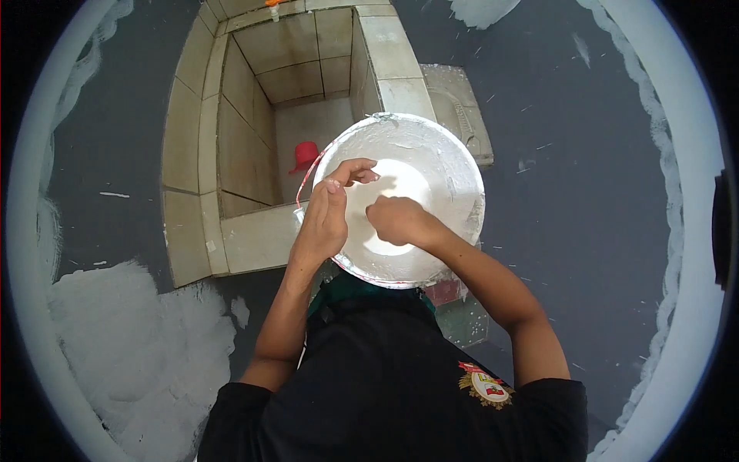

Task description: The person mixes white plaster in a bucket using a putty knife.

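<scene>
A white bucket [462, 181] stands in front of my body, its inner wall smeared with white paint. White liquid [396, 181], which looks like paint, lies at the bottom. Over the bucket's left side is my left hand [331, 212], its fingers curved and apart from the thumb, with nothing visible in it. White specks show on its fingertips. My right hand [400, 221] hangs above the liquid with its fingers curled closed. Whatever it holds, if anything, is hidden. A red-and-white bucket handle [309, 179] rests along the left rim.
A tiled basin [209, 158] is behind and left of the bucket, with a red dipper [305, 155] inside and an orange tap [273, 4] at its far edge. A squat toilet [466, 115] is at the right. Grey walls [554, 192] carry white paint patches [146, 346].
</scene>
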Demonstrator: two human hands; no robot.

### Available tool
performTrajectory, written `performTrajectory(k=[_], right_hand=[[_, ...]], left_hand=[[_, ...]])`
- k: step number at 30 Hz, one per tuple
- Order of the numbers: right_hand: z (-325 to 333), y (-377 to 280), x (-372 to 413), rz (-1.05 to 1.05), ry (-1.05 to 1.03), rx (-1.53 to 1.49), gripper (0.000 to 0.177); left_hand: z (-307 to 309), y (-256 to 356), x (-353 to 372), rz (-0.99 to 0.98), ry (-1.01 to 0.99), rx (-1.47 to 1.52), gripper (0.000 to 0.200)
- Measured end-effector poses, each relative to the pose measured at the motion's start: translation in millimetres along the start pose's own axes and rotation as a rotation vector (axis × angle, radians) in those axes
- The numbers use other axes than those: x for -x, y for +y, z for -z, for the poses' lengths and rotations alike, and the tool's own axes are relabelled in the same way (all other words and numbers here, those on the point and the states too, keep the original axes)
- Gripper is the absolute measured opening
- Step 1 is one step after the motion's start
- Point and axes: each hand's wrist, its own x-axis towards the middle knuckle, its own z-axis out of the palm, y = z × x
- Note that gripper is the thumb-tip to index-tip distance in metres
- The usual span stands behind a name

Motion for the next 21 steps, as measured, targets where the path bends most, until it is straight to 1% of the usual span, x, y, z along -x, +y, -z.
performTrajectory(k=[4, 5, 8, 12, 15, 18, 21], right_hand=[[-6, 9, 12, 0.001, -0.135, 0.005, 0.022], [-8, 15, 16, -0.03, -0.144, 0.006, 0.022], [-1, 33, 28, -0.101, -0.093, 0.032, 0.02], [5, 58, 17, -0.136, 0.001, 0.123, 0.018], [13, 64, 9, -0.158, 0.072, 0.176, 0.017], [13, 69, 1, -0.182, 0.194, 0.164, 0.016], [8, 59, -7, -0.217, 0.341, 0.138, 0.014]], left_hand=[[1, -2, 0, -0.011, 0.008, 0.002, 0.085], [2, -1, 0, -0.009, 0.011, -0.003, 0.085], [1, -1, 1, 0.01, 0.009, 0.005, 0.086], [1, 2, 0, 0.008, 0.004, -0.001, 0.087], [-1, 0, 1, -0.003, 0.024, -0.026, 0.08], [-1, -3, 1, -0.006, 0.024, -0.035, 0.082], [1, -2, 1, 0.009, 0.012, 0.025, 0.086]])
